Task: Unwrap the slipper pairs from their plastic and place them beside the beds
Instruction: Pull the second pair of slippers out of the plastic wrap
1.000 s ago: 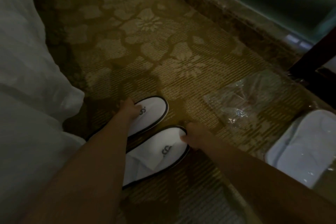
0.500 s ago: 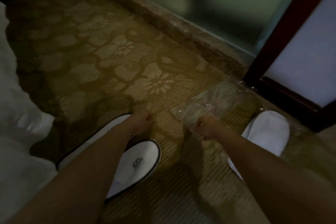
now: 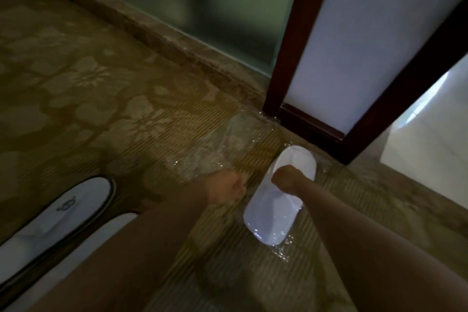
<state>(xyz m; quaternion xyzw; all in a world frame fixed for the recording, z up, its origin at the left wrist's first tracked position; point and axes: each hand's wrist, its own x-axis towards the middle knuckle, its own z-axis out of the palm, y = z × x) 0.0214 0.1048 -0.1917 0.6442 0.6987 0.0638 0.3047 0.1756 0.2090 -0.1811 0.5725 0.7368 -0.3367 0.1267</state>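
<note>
Two unwrapped white slippers with black trim lie side by side on the carpet at lower left, one [image 3: 71, 213] in full view, the other [image 3: 38, 286] partly under my left forearm. A wrapped slipper pair [image 3: 273, 213] in clear plastic lies near the door frame. My right hand [image 3: 286, 177] rests on its top with fingers curled onto it. My left hand [image 3: 225, 185] is a closed fist at the near edge of an empty clear plastic wrapper [image 3: 228, 144]; whether it pinches the wrapper is unclear.
A dark wooden door frame [image 3: 286, 58] and white panel stand just behind the wrapped pair. A frosted glass wall [image 3: 202, 2] runs above a stone threshold [image 3: 162, 40]. Patterned carpet [image 3: 88, 99] spreads to the left; a bright doorway opens at the right.
My view has swung right, away from the bed. Both hands left the unwrapped slippers and moved right; the right hand went from the empty wrapper onto the wrapped pair, the left to the wrapper's edge.
</note>
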